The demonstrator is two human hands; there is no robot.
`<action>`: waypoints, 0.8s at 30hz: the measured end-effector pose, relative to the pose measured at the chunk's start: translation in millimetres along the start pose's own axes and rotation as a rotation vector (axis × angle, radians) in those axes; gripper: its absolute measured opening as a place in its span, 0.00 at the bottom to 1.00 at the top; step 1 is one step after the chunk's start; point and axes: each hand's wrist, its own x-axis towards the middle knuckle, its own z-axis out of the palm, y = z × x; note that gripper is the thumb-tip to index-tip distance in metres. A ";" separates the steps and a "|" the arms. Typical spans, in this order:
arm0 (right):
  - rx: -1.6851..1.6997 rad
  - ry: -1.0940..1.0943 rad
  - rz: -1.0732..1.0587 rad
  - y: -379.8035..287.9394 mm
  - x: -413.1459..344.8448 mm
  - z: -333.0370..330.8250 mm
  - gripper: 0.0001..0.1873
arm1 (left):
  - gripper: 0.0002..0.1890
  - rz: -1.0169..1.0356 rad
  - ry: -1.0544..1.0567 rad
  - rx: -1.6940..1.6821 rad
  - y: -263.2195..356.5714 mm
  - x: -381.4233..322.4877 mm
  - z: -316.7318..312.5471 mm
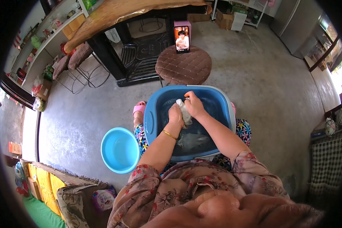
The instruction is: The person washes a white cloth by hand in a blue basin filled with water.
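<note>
Both hands are over a large blue plastic basin [151, 108] that holds water. My left hand [175, 114] grips one side of a wet white cloth [185, 114], its fingers closed round the fabric. On the other side of the same cloth, my right hand [193, 105] is closed on its upper part, with the index finger bent above it. The cloth hangs between the hands, its lower end near the water. Pale fabric [195, 140] lies under the water in the near part of the basin; its shape is blurred.
A smaller light-blue basin [120, 150] stands on the floor at the left. Beyond the large basin is a round brown quilted stool [183, 67] with a propped phone [182, 39] on it. A wooden-topped table [116, 20] with a black base stands behind, and a sofa [77, 199] at lower left.
</note>
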 end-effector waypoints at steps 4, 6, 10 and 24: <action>-0.178 -0.319 0.199 33.7 14.2 -6.0 0.19 | 0.10 0.106 0.019 0.241 -17.0 29.1 -20.2; -0.264 -0.425 0.222 34.8 11.1 -0.7 0.22 | 0.13 0.076 0.120 0.327 -18.4 28.2 -17.5; -0.483 -0.697 0.325 29.1 -7.3 21.4 0.28 | 0.18 -0.001 0.330 0.507 -28.5 37.5 -23.0; 0.030 -0.089 -0.360 -62.7 -34.1 -7.6 0.09 | 0.20 -0.159 -0.381 -0.329 -6.7 24.5 -28.5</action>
